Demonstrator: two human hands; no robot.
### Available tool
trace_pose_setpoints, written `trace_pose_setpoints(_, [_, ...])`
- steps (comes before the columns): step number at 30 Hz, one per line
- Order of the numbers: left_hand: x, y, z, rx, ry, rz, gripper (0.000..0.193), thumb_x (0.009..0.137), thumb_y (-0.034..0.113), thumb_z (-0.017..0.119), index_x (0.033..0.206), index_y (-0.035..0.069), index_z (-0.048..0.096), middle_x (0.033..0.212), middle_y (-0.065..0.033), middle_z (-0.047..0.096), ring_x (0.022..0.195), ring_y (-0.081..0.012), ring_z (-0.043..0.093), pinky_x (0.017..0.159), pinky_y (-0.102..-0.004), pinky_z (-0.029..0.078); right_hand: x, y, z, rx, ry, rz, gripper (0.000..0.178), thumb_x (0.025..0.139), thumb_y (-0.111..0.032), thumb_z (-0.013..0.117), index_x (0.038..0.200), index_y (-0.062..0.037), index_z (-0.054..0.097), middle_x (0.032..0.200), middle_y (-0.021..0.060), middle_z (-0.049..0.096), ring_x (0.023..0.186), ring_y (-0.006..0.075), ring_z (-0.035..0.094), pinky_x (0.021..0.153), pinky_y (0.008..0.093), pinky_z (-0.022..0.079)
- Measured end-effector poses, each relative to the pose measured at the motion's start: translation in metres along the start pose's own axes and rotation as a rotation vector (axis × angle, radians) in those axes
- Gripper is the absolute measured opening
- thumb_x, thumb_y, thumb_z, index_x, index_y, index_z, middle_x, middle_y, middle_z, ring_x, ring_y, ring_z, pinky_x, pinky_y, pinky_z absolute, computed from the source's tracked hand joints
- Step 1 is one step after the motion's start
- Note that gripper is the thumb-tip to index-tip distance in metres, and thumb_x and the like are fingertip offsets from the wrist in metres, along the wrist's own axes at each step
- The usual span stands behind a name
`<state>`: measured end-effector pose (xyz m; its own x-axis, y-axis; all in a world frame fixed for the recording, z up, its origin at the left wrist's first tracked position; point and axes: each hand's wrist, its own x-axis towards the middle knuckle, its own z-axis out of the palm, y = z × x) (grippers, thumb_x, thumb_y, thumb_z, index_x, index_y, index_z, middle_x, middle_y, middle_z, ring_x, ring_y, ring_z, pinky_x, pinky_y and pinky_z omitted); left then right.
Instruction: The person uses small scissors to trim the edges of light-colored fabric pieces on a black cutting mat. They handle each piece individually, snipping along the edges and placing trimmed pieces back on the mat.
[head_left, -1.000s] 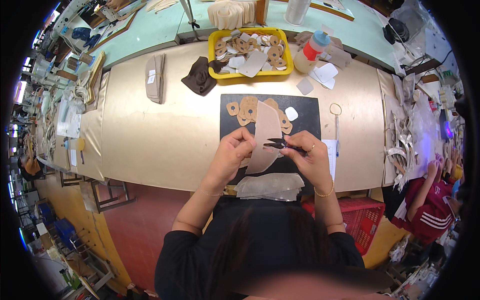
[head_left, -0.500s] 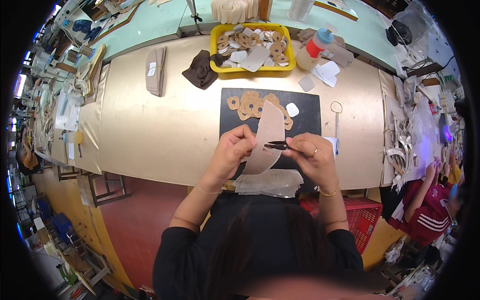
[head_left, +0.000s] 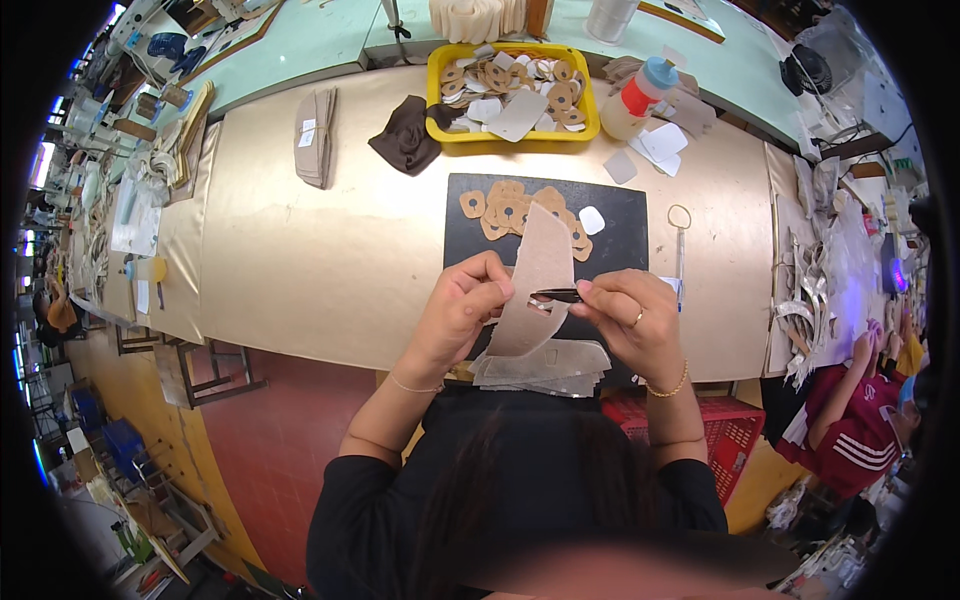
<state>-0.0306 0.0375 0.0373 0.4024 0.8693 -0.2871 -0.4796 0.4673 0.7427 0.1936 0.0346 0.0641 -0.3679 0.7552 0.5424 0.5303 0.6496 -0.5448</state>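
Pinched in my left hand [head_left: 468, 302] is a curved beige material piece [head_left: 545, 248], held upright over the dark board. It has a small rectangular cut-out in its lower part. Closed around small black thread snips [head_left: 562, 295], my right hand [head_left: 637, 315] keeps their tips at that cut-out. Under the piece, close to my body, lies a stack of pale translucent sheets [head_left: 545, 370] of similar shape. Beyond it, tan patches with dark round centres [head_left: 508, 208] are heaped on the black board [head_left: 620, 235], with one white patch [head_left: 592, 220] beside them.
A yellow tray [head_left: 510, 135] of tan and white patches stands at the back, between brown cloth [head_left: 405, 140] and a blue-capped bottle [head_left: 638, 98]. Banded beige pieces [head_left: 315, 140] lie to the left. A ring-handled tool [head_left: 680, 245] lies right. Another person in maroon [head_left: 850, 425] sits far right.
The snips have swung slightly, and their blades look closer together. The cut-out in the beige piece now shows more openly. My view has shifted slightly.
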Motion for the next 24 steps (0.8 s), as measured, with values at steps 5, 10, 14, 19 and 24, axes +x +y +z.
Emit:
trace_pose_setpoints(5, [-0.001,0.002,0.000,0.008,-0.034,0.015,0.011,0.090,0.008,0.059,0.080,0.007,0.054,0.075,0.0022,0.054,0.066,-0.0037,0.041,0.061,-0.0212,0.032,0.002,0.001,-0.005,0.027,-0.014,0.052,0.020,0.070,-0.013,0.081,0.081,-0.0056,0.066,0.075,0.0049,0.066,0.060,0.0207,0.061,0.053,0.0310,0.044])
trace_pose_setpoints(10, [0.003,0.002,-0.001,0.038,-0.060,0.035,0.011,0.091,0.009,0.059,0.081,0.006,0.054,0.076,0.0010,0.057,0.068,-0.0041,0.043,0.063,-0.0212,0.034,0.004,0.002,-0.006,0.014,-0.052,0.041,0.020,0.070,-0.013,0.081,0.082,-0.0061,0.067,0.075,0.0046,0.065,0.061,0.0200,0.060,0.053,0.0308,0.044])
trace_pose_setpoints(14, [0.004,0.002,-0.001,0.061,-0.054,0.043,0.010,0.091,0.008,0.059,0.082,0.005,0.055,0.077,0.0006,0.058,0.068,-0.0044,0.045,0.064,-0.0211,0.036,0.008,0.003,-0.004,-0.005,-0.042,-0.007,0.019,0.070,-0.012,0.081,0.082,-0.0063,0.067,0.074,0.0044,0.065,0.060,0.0198,0.060,0.053,0.0307,0.044])
trace_pose_setpoints(19, [0.003,0.003,-0.001,0.051,-0.047,0.032,0.010,0.090,0.008,0.059,0.082,0.005,0.055,0.076,0.0008,0.057,0.068,-0.0044,0.046,0.063,-0.0210,0.036,0.011,0.002,-0.004,-0.001,-0.046,-0.036,0.018,0.070,-0.012,0.081,0.080,-0.0063,0.067,0.073,0.0046,0.065,0.060,0.0200,0.061,0.052,0.0304,0.044])
trace_pose_setpoints(24, [0.004,0.003,-0.003,0.053,-0.070,0.045,0.010,0.090,0.008,0.060,0.082,0.005,0.055,0.075,0.0016,0.056,0.068,-0.0041,0.045,0.063,-0.0212,0.036,0.009,0.004,-0.007,0.067,-0.054,0.004,0.019,0.070,-0.012,0.081,0.078,-0.0054,0.066,0.073,0.0053,0.065,0.060,0.0205,0.061,0.052,0.0303,0.045])
